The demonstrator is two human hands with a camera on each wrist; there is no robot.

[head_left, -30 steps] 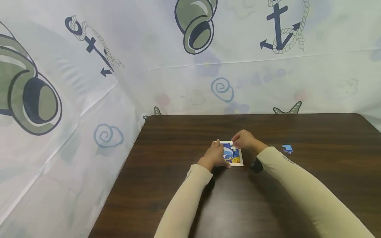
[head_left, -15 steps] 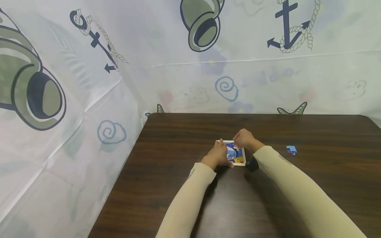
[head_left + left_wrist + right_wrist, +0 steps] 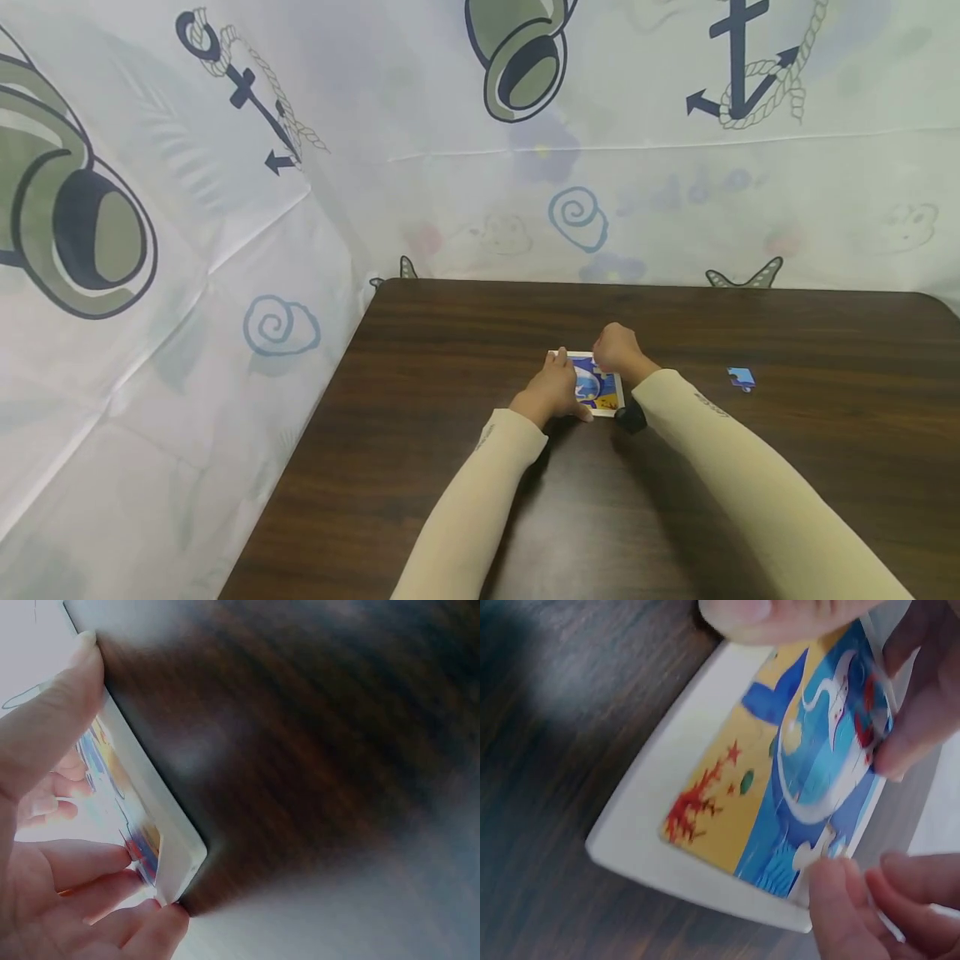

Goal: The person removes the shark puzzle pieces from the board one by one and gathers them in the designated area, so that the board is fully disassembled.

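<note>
A small jigsaw puzzle in a white tray [image 3: 649, 817] lies on the table, showing a blue whale, yellow sand and red coral. My left hand [image 3: 551, 389] holds the tray from its left side. In the left wrist view the thumb lies along one edge, and fingers [image 3: 154, 930] reach the corner opposite. At the tray's far right corner my right hand [image 3: 618, 348] pinches a small puzzle piece [image 3: 838, 846], mostly covered by the fingertips. Beside those fingertips, a pale gap shows in the picture. A loose blue puzzle piece [image 3: 741, 378] lies to the right.
The dark wooden table [image 3: 390, 417] extends around the tray. Behind it and to the left hangs a pale cloth [image 3: 450, 208] printed with anchors and shells. A dark wrist device [image 3: 632, 417] shows under the right sleeve.
The head view has shifted slightly. My right fingers have moved down over the pale gap at the tray's far right corner, covering it more. The left hand keeps its hold.
</note>
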